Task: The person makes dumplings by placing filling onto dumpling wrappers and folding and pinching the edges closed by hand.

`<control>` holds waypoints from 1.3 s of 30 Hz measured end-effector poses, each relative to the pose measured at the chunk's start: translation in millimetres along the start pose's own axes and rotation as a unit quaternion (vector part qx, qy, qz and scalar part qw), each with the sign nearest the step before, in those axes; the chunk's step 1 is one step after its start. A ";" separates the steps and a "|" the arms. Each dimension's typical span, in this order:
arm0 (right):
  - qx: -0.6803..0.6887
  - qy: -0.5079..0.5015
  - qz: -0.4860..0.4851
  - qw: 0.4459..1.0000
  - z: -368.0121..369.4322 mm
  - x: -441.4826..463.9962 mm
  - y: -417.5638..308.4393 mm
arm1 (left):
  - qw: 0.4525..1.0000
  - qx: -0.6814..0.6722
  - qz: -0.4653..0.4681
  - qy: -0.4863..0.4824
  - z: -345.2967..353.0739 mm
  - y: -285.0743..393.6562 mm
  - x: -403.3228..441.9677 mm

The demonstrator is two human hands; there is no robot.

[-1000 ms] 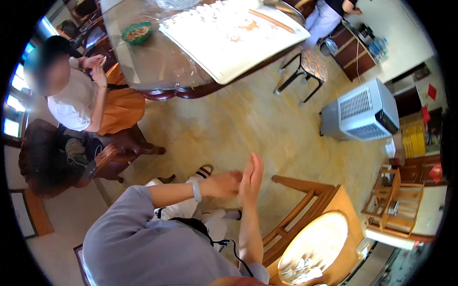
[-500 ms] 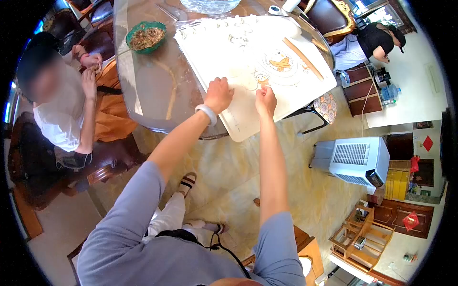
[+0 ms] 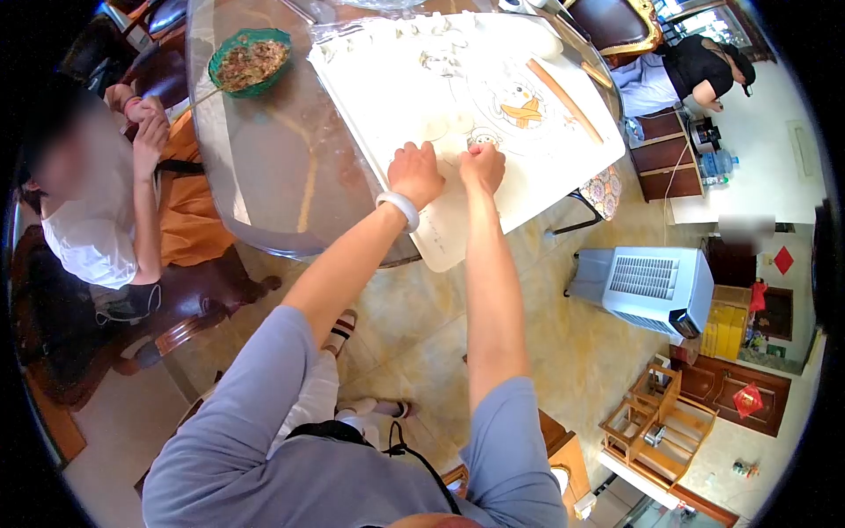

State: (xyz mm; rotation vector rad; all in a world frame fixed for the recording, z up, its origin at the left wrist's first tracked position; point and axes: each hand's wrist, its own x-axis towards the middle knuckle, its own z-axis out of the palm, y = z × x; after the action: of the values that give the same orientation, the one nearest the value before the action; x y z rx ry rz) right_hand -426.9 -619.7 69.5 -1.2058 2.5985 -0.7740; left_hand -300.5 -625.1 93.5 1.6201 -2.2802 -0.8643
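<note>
My left hand (image 3: pixel 415 174), with a pale bracelet on its wrist, rests over the near part of the white mat (image 3: pixel 444 242), fingers bent. Just right of it, my right hand (image 3: pixel 481 167) is closed with fingertips together; anything between them is too small to name. Pale flat dough rounds (image 3: pixel 447 125) lie just beyond my hands, hard to tell from the mat. Farther right on the mat is a wooden rolling pin (image 3: pixel 565 99). Small white pieces (image 3: pixel 378 38) line the far left edge. A green bowl of filling (image 3: pixel 250 62) stands on the table left of the mat.
The glass-topped table (image 3: pixel 282 167) bears the mat. A seated person (image 3: pixel 97 211) is at the left, hands together. Another person (image 3: pixel 695 75) stands at the back right. A patterned stool (image 3: pixel 601 192) and an air cooler (image 3: pixel 656 280) are on the right.
From low over the floor, both my hands have moved forward onto the mat. Since the middle frame they have shifted only slightly, and the seated person's hands have moved a little left.
</note>
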 end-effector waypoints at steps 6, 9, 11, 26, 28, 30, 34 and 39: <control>0.287 0.104 -0.033 0.952 -11.8 -29.4 8.2 | 1.000 0.016 0.016 0.008 12.8 -9.8 3.7; 0.483 0.082 0.052 0.870 -19.1 -66.2 35.9 | 0.999 -0.023 0.045 -0.013 28.8 -36.2 15.8; 0.623 0.060 0.097 0.773 -52.4 -115.1 49.0 | 0.995 -0.034 0.046 -0.079 37.1 -50.4 32.0; 0.625 0.377 0.343 0.591 -249.6 -553.7 224.3 | 0.925 -0.306 0.140 -0.175 17.2 -0.2 -178.1; 0.595 0.437 0.343 0.581 -262.6 -598.7 239.6 | 0.894 -0.375 0.100 -0.222 44.9 -5.3 -217.9; 0.537 0.477 0.361 0.595 -263.0 -640.1 259.5 | 0.855 -0.428 0.069 -0.286 81.8 -23.1 -248.7; 0.440 0.481 0.432 0.623 -283.3 -681.0 275.1 | 0.646 -0.571 -0.100 -0.496 124.4 -14.0 -327.8; 0.260 0.535 0.375 0.712 -282.2 -700.8 334.4 | 0.634 -0.474 -0.066 -0.607 134.5 39.9 -430.0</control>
State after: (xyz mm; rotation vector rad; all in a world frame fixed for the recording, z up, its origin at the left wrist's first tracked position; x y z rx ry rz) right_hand -289.7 194.7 93.0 0.7259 2.7227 -2.1564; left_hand -237.8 -177.5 75.9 0.6020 -1.3352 -3.1402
